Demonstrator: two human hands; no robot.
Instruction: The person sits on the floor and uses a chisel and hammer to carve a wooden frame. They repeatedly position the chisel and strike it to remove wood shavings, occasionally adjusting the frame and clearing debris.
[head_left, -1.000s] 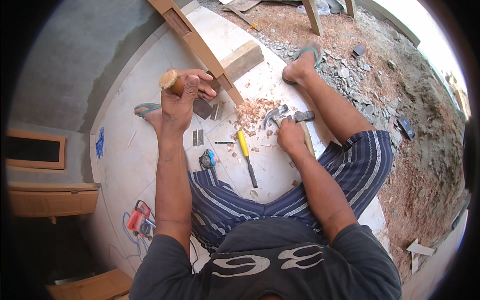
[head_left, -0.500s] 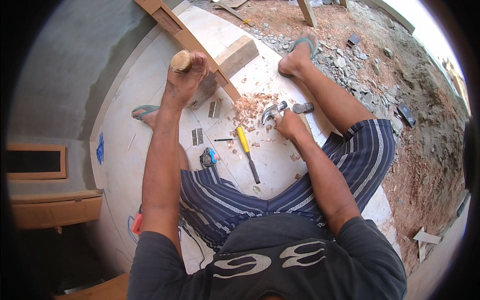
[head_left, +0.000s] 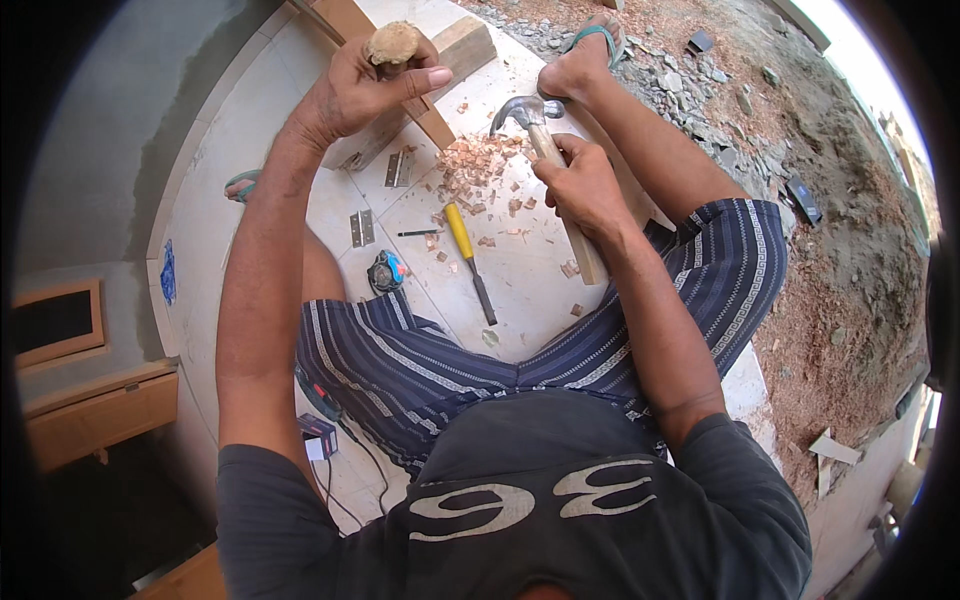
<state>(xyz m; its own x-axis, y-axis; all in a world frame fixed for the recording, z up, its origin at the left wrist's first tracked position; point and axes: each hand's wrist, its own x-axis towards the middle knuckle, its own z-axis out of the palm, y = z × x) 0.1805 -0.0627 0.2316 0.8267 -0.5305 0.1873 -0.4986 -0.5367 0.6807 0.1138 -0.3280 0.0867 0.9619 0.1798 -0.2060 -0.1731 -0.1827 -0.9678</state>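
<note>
My left hand [head_left: 355,90] is raised above the wooden board [head_left: 432,122], its fingers wrapped round a thick wooden handle [head_left: 392,42]. The handle's pale, battered end faces up; the rest of that tool is hidden below my hand. My left thumb sticks out to the right. In my right hand [head_left: 582,188] a claw hammer [head_left: 520,112] is gripped by its wooden shaft, metal head up and forward, over the tiles. Between my legs lies a chisel [head_left: 459,232] with a yellow handle. Two metal hinges [head_left: 398,168] and a short dark pencil-like stick [head_left: 417,233] are left of it.
Wood chips [head_left: 480,165] are heaped beside the board's end. Behind it lies a timber block [head_left: 465,48]. A blue-and-black tape measure [head_left: 386,272] sits by my left knee. Cables [head_left: 378,470] run near my left hip. Rubble [head_left: 672,85] borders the tiles on the right.
The hammer has come up off the floor area in my right hand, its shaft now showing fully. My left hand has moved up with the wooden handle, thumb now stretched out. The view has shifted.
</note>
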